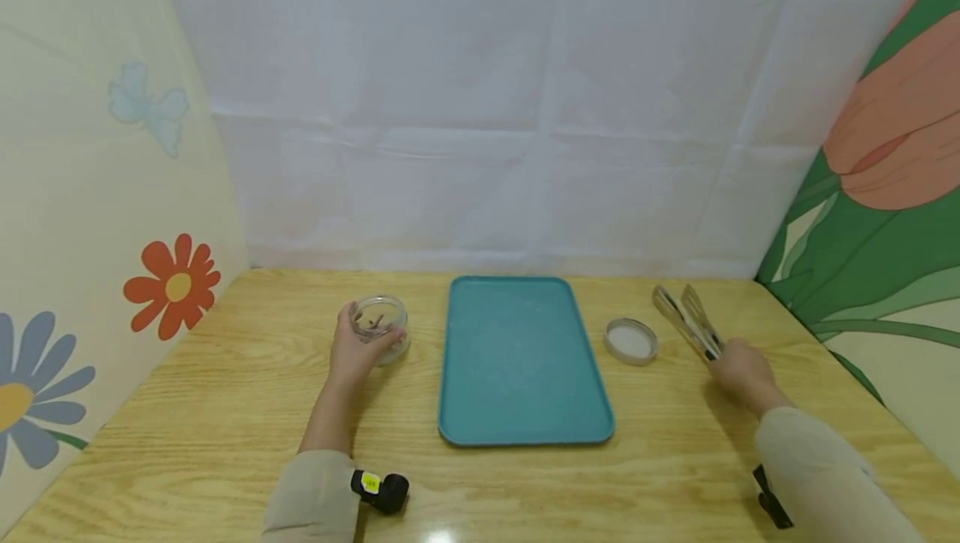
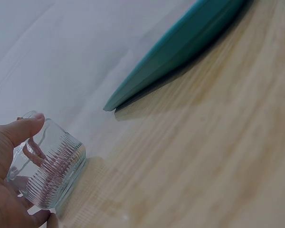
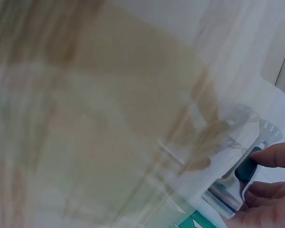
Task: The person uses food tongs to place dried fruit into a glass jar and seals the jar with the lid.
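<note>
My left hand (image 1: 360, 351) grips a clear glass jar (image 1: 392, 309) left of the tray, thumb on the near side and fingers round the far side. In the left wrist view the jar (image 2: 61, 159) has ribbed walls, with thin brownish-red pieces inside. My right hand (image 1: 742, 372) holds metal tongs (image 1: 696, 309) at the right, their two slotted heads spread apart and pointing to the back. The right wrist view shows the thumb and fingers pinching the tongs (image 3: 223, 197) at a dark grip pad.
A teal rectangular tray (image 1: 521, 359) lies mid-table between the hands. Right of it is a round lid (image 1: 631, 341) with a pale inside. The wooden table (image 1: 540, 489) meets a white cloth (image 1: 465, 109) behind and printed panels on both sides.
</note>
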Demonstrator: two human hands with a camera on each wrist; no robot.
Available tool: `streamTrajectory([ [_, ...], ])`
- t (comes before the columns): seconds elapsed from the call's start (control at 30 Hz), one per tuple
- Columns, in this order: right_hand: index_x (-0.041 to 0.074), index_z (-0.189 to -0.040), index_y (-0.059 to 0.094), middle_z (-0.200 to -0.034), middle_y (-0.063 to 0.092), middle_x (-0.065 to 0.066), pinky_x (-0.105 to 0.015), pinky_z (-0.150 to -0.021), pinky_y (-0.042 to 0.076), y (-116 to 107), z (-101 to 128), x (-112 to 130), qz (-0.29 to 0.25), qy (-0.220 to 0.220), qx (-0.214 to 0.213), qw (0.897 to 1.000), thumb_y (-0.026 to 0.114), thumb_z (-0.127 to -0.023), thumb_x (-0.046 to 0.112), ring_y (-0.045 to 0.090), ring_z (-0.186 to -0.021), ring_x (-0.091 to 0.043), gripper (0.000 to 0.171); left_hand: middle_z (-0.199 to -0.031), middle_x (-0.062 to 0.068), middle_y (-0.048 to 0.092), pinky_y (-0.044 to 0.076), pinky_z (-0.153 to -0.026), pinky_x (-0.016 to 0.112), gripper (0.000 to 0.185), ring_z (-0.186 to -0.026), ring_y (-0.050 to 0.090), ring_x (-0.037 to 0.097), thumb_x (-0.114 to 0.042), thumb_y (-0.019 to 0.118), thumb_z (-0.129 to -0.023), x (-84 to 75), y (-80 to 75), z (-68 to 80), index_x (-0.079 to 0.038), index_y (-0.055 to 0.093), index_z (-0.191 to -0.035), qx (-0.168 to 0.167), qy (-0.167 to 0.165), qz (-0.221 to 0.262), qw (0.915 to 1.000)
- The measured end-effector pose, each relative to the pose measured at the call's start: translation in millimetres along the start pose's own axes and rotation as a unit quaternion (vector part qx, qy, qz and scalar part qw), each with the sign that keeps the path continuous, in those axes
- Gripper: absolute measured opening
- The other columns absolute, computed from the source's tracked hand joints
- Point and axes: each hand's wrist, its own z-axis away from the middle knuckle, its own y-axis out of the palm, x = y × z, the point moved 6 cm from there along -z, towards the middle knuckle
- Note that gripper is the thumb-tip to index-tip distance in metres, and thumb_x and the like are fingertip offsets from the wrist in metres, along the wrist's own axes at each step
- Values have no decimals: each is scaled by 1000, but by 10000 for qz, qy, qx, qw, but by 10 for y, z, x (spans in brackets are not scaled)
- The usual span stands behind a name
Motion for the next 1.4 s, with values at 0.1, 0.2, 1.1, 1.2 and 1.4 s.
streamTrajectory([
  [0.1, -4, -67, 43, -60, 43, -11, -34, -47, 37, 4, -7, -6, 138, -79, -101, 9998, 43, -75, 4, 42, -53, -24, 11, -136, 22, 14, 25, -95, 45, 96, -119, 25, 39, -23, 70, -73, 0, -1, 4, -7, 1, -138, 22, -9, -22, 10000],
  [0.2, -5, -68, 44, -60, 44, -12, -36, -48, 37, 7, -4, -9, 165, -138, -167, 9996, 44, -76, 6, 43, -53, -25, 14, -136, 22, 14, 26, -94, 45, 96, -118, 25, 39, -23, 70, -73, -1, -1, 6, -7, 1, -138, 38, -5, -21, 10000],
  [1.1, -19, -116, 34, -105, 41, -37, -52, -69, 40, 133, -151, 505, -262, -773, -354, 9960, 45, -86, 42, 43, -92, -48, 69, -136, 23, 11, 31, -93, 41, 96, -112, 38, 36, -16, 70, -73, -8, -9, 4, -7, 0, -137, 83, 93, 432, 9990],
  [1.2, -20, -123, 24, -119, 30, -40, -56, -80, 33, 220, -165, 621, -392, -917, -130, 9949, 44, -85, 49, 33, -104, -52, 82, -136, 22, 12, 32, -92, 40, 96, -111, 39, 36, -14, 71, -72, -15, -5, 6, -6, 1, -137, 82, 97, 524, 9985],
  [1.4, -23, -115, 32, -108, 41, -39, -51, -75, 39, 367, -209, 801, -328, -1247, 123, 9916, 52, -79, 50, 43, -95, -47, 84, -137, 20, 9, 34, -90, 38, 98, -111, 40, 35, -12, 71, -72, -14, 15, 7, -8, -2, -138, 202, 88, 652, 9976],
])
